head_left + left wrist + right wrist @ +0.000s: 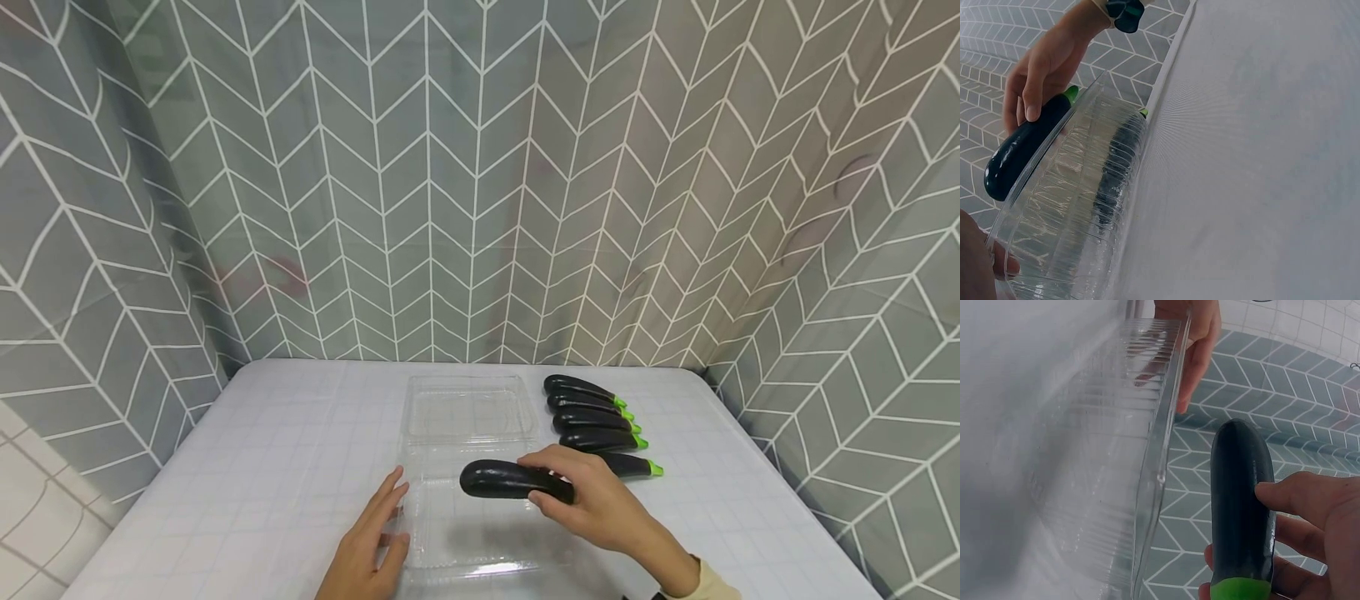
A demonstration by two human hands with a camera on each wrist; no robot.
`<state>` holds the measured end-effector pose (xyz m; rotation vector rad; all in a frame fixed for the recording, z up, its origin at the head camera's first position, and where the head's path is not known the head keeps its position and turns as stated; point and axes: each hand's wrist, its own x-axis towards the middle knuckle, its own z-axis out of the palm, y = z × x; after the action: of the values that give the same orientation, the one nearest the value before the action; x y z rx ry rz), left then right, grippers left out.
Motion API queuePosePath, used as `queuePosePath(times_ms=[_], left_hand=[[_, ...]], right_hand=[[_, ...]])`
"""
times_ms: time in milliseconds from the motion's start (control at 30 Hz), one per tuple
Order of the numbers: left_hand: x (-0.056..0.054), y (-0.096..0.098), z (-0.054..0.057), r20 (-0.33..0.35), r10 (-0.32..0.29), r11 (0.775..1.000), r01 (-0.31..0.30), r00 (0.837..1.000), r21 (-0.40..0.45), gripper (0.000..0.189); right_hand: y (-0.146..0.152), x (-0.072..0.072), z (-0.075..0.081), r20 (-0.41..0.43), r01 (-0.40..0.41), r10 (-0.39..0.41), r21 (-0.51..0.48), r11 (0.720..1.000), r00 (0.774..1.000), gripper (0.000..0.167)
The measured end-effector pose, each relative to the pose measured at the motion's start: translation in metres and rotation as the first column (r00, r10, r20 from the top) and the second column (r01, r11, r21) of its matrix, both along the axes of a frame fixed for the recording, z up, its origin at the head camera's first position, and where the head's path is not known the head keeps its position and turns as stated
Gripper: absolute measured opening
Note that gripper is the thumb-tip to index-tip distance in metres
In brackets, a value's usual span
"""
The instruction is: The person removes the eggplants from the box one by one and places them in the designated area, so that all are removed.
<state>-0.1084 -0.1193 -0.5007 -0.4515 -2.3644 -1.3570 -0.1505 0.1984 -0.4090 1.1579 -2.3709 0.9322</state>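
Note:
In the head view my right hand (600, 504) grips a dark eggplant (495, 480) by its stem half, thumb on one side and fingers on the other. Its green stem cap (1240, 589) shows in the right wrist view. The eggplant is held above the base of a clear plastic clamshell box (431, 533), whose lid (472, 408) lies folded back behind it. At the box's left edge rests my left hand (367, 542), its fingers loosely extended against the rim (1161, 469). Part of one finger (1007, 261) shows beside the rim in the left wrist view.
Several eggplants lie in a row to the right of the lid, the farthest eggplant (577, 386) near the table's back edge and the nearest eggplant (630, 465) partly behind my right hand. A white cloth covers the table (285, 467). Patterned grey curtains (450, 208) hang around it.

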Motion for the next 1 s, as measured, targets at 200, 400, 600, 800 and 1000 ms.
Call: queuePosePath(times_ms=[200,400,600,800,1000], left_hand=[[0.000,0.000,0.000,-0.008,-0.004,1.000,0.004,1.000,0.002,0.058],[0.000,0.000,-0.002,-0.017,-0.006,1.000,0.006,1.000,0.002,0.058],[-0.001,0.000,-0.003,-0.035,-0.009,1.000,0.009,0.999,0.006,0.059],[0.000,0.001,-0.002,-0.009,-0.005,1.000,0.006,1.000,0.012,0.059],[0.000,0.001,-0.001,0.003,0.001,1.000,-0.001,1.000,0.012,0.059]], right_hand=[[0.005,0.001,0.001,0.002,0.001,-0.001,-0.003,1.000,1.000,0.038],[0.010,0.003,0.003,0.023,0.028,-0.028,0.004,1.000,0.999,0.039],[0.017,0.005,0.003,0.056,0.093,-0.094,0.024,0.995,0.994,0.039],[0.023,0.006,0.000,0.043,0.116,-0.117,0.022,0.993,0.992,0.039],[0.026,0.007,-0.002,0.018,0.121,-0.121,0.003,0.993,0.993,0.041]])
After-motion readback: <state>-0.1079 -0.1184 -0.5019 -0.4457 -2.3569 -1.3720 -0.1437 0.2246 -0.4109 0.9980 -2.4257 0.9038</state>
